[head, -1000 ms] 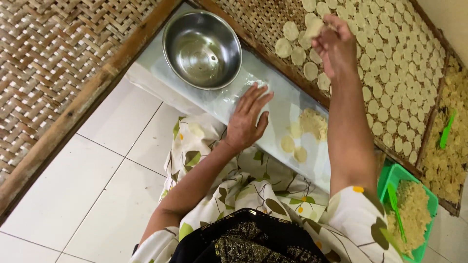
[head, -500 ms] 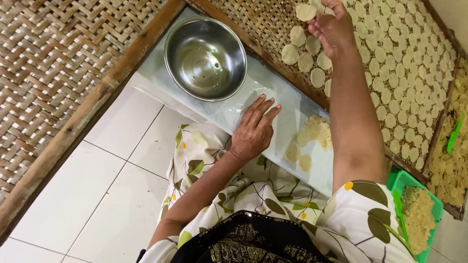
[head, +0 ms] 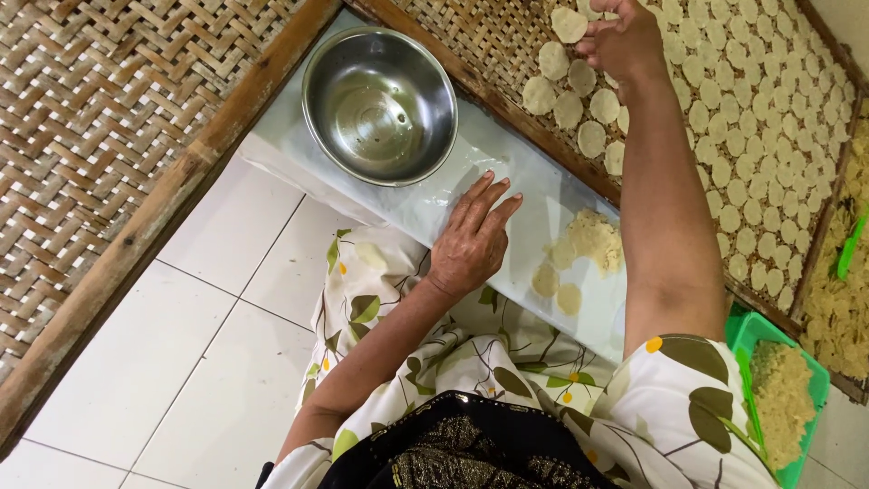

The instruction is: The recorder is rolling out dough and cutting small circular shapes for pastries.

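Observation:
My left hand [head: 472, 237] rests flat, fingers spread, on a pale plastic-covered board [head: 434, 195] across my lap. Beside it on the board lie a small heap of yellowish dough [head: 594, 239] and two or three flattened discs [head: 556, 288]. My right hand [head: 623, 38] reaches out over a woven bamboo tray [head: 471, 41], its fingers pinched near a pale disc [head: 568, 23] at the edge of the rows. Several round discs [head: 751, 136] cover that tray.
An empty steel bowl [head: 379, 105] stands on the board's left end. A second woven tray [head: 100, 100] lies to the left over white floor tiles [head: 163, 353]. A green basket [head: 780, 398] of dough sits at the lower right, by a tray of crumbly pieces [head: 837, 299].
My right hand has moved farther up along the tray with a disc. My left hand has stayed flat on the board. The view has shifted slightly.

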